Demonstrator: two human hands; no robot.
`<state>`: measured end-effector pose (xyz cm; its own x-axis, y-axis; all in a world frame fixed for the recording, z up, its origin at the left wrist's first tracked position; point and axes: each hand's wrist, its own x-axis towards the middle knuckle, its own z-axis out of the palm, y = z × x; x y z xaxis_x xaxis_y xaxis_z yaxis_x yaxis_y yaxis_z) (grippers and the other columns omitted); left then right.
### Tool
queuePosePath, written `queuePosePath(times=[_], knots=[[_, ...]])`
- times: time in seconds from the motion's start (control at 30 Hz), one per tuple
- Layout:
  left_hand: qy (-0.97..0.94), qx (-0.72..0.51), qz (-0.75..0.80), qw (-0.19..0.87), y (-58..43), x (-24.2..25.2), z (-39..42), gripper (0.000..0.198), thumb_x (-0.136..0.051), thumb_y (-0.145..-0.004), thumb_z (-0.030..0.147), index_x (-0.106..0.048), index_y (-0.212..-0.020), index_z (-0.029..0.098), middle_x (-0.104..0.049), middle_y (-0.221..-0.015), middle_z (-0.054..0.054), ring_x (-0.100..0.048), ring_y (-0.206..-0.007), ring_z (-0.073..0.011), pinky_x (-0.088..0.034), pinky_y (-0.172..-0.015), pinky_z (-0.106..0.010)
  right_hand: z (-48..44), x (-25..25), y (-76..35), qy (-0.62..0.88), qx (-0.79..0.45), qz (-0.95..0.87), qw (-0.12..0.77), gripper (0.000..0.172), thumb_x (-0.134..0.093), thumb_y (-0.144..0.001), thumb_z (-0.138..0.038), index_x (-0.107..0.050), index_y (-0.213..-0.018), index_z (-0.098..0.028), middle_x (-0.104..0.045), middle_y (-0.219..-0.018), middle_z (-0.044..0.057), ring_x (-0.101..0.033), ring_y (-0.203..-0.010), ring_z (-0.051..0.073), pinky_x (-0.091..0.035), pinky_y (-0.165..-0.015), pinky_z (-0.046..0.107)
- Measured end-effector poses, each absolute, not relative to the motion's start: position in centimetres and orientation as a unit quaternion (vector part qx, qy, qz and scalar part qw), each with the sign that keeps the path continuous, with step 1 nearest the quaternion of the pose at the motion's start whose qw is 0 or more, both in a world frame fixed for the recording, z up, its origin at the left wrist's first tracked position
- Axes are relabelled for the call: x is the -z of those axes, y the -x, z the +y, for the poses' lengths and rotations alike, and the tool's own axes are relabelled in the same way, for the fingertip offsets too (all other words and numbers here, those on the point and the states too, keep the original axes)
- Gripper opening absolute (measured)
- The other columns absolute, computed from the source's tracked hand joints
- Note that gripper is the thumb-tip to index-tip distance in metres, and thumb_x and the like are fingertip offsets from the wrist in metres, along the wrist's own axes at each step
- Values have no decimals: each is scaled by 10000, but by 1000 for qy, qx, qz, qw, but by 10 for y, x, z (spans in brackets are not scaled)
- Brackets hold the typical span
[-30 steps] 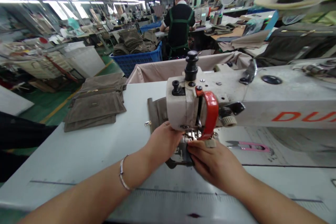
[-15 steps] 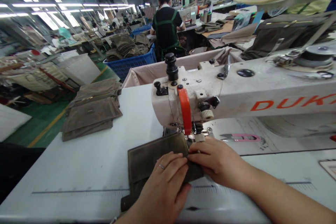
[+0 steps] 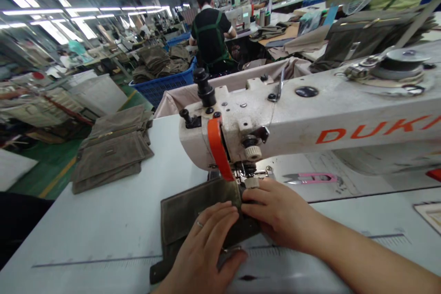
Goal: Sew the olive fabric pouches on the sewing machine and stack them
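A dark olive fabric bag piece (image 3: 193, 200) lies on the white sewing table, its far right edge at the needle area of the sewing machine (image 3: 292, 124). My left hand (image 3: 210, 243) rests flat on it, fingers stretched out and thumb apart, with a ring on one finger. Close to the presser foot, my right hand (image 3: 279, 211) has its fingers closed on the right edge of the piece; its thumb is hidden. A short tab (image 3: 157, 272) sticks out at the lower left. The machine's orange guard (image 3: 219, 149) stands just above the piece.
Pink thread snips (image 3: 313, 178) lie right of the needle on the machine bed. Stacked olive fabric pieces (image 3: 112, 149) sit at the table's left edge. Behind are a blue crate (image 3: 165, 86) of pieces and a person (image 3: 210, 32) seated facing away.
The view has shifted slightly, so the machine sits a little farther left. My left thumb has spread away from the fingers, showing a small shiny part. My right hand stays by the presser foot.
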<state>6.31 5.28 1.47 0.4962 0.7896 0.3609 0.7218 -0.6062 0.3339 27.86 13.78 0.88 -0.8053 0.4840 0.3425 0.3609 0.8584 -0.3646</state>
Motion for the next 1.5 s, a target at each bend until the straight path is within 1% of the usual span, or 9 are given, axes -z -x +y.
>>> queuePosePath(times=[0.2, 0.4, 0.53, 0.77, 1.0, 1.13, 1.33, 1.43, 1.5], knots=[[-850, -193, 487, 59, -66, -13, 54, 609, -650, -816, 242, -411, -1364, 126, -474, -1345, -130, -476, -1194, -265, -489, -997, -437, 136, -8, -280, 227, -136, -935, 237, 283, -505, -797, -63, -641, -1005, -199, -594, -1094, 52, -523, -927, 204, -424, -797, 384], [-882, -185, 424, 88, -63, -24, 62, 372, -586, -879, 242, -560, -1233, 132, -584, -1241, -91, -517, -1136, -249, -488, -995, -420, 136, -9, -279, 215, -151, -920, 291, 279, -419, -858, -45, -643, -970, -168, -619, -1116, 61, -563, -931, 194, -469, -795, 359], [-886, -218, 401, 84, -59, -24, 72, 373, -588, -878, 231, -557, -1232, 114, -593, -1222, -74, -499, -1184, -201, -440, -1060, -342, 135, -8, -278, 222, -127, -924, 282, 303, -427, -890, -87, -641, -1079, -188, -631, -1120, 60, -587, -915, 194, -488, -776, 360], [-898, -246, 358, 66, -49, -18, 104, 344, -574, -875, 269, -552, -1182, 115, -602, -1170, -78, -524, -1154, -187, -436, -1040, -342, 140, -6, -275, 245, -115, -919, 287, 350, -446, -877, -86, -604, -1174, -180, -613, -1147, 53, -550, -1029, 219, -483, -889, 397], [-903, -250, 345, 52, -43, -15, 131, 293, -575, -889, 318, -573, -1114, 130, -612, -1168, -75, -549, -1129, -178, -421, -1031, -312, 144, 1, -274, 309, -72, -915, 248, 416, -454, -854, -114, -554, -1257, -145, -555, -1152, 138, -525, -938, 266, -519, -745, 409], [-909, -242, 336, 47, -37, -12, 143, 281, -566, -913, 352, -590, -1111, 155, -633, -1162, -48, -560, -1121, -173, -423, -1019, -314, 144, 1, -273, 326, -67, -912, 240, 452, -459, -838, -100, -536, -1280, -159, -542, -1161, 136, -509, -941, 266, -504, -763, 405], [-920, -234, 311, 45, -12, -14, 158, 288, -576, -885, 197, -601, -1171, 191, -641, -1157, -39, -578, -1088, -170, -439, -1016, -355, 149, -2, -274, 357, -48, -881, 307, 186, -498, -864, -127, -580, -1029, -106, -555, -1038, 132, -492, -969, 270, -435, -849, 423], [-913, -255, 313, 54, -8, -14, 156, 272, -564, -895, 134, -588, -1165, 161, -633, -1173, -59, -576, -1097, -145, -457, -999, -317, 152, -1, -273, 385, -10, -876, 291, 77, -513, -881, -170, -573, -905, -127, -564, -917, 109, -487, -894, 267, -417, -799, 419], [-908, -270, 318, 49, -12, -12, 151, 225, -586, -898, 157, -601, -1122, 168, -631, -1180, -55, -575, -1106, -147, -464, -984, -313, 151, 1, -273, 399, -6, -876, 270, 111, -512, -897, -211, -554, -812, -154, -545, -783, 75, -473, -791, 251, -400, -734, 410]])
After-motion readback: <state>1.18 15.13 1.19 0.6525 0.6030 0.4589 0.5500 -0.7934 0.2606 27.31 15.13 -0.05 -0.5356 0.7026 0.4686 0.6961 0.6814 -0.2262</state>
